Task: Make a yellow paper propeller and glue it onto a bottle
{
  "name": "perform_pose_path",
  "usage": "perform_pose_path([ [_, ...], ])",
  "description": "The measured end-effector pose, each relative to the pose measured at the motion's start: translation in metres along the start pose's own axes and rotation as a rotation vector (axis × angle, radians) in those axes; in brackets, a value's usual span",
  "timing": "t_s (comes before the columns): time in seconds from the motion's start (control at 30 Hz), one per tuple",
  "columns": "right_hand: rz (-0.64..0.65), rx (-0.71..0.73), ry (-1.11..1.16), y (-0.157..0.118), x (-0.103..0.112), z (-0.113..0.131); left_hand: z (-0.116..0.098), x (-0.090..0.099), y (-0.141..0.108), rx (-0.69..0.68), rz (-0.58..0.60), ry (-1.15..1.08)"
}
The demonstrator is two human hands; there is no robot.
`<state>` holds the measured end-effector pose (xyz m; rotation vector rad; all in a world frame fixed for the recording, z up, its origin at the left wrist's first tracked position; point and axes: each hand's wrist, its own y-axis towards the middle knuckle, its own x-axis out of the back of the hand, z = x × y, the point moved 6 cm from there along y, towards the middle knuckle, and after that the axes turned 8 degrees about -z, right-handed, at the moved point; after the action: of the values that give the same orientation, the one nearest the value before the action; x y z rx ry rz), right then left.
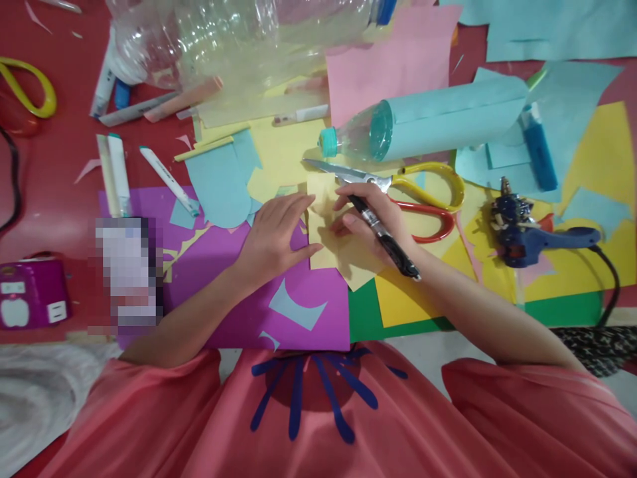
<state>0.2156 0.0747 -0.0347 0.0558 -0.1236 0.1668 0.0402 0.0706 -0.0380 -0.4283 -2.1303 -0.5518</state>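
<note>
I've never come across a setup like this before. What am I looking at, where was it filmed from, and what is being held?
There is no machine here, just a person using bare hands. The single picture comes from a camera worn on the head, looking forward and down. The right hand holds a black pen above a small pale yellow paper; the left hand is at that paper's left edge. Around them on the red table lie scissors with one yellow and one red handle, a bottle wrapped in light blue paper, a white marker, a purple sheet and what looks like a blue glue gun.
</note>
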Motion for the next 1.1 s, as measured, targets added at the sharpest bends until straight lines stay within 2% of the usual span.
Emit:
perform_pose_path([
  [0.17,-0.119,0.022,0.041,0.002,0.007,0.002,-0.001,0.002,-0.004,-0.036,-0.036,0.044],
  [0.27,-0.097,0.017,0.043,0.003,0.006,0.000,0.000,0.004,-0.005,-0.031,-0.077,0.055],
  [0.43,-0.065,-0.017,0.184,0.007,0.004,-0.001,-0.001,0.003,-0.005,-0.033,-0.112,0.043],
  [0.53,-0.040,0.012,0.056,0.008,0.001,0.002,-0.004,0.000,-0.004,-0.042,-0.117,0.049],
  [0.63,-0.074,0.002,-0.130,0.008,-0.001,0.002,-0.005,-0.002,-0.003,-0.054,-0.122,0.104],
  [0.73,-0.097,-0.014,-0.220,0.007,-0.005,0.000,-0.008,-0.002,-0.003,-0.090,-0.149,0.128],
  [0.93,-0.122,0.009,-0.245,0.007,-0.007,0.002,-0.007,0.000,-0.004,-0.062,-0.122,0.072],
  [1.1,-0.083,0.027,-0.210,0.006,-0.007,0.000,-0.006,0.000,-0.004,-0.048,-0.101,0.076],
])
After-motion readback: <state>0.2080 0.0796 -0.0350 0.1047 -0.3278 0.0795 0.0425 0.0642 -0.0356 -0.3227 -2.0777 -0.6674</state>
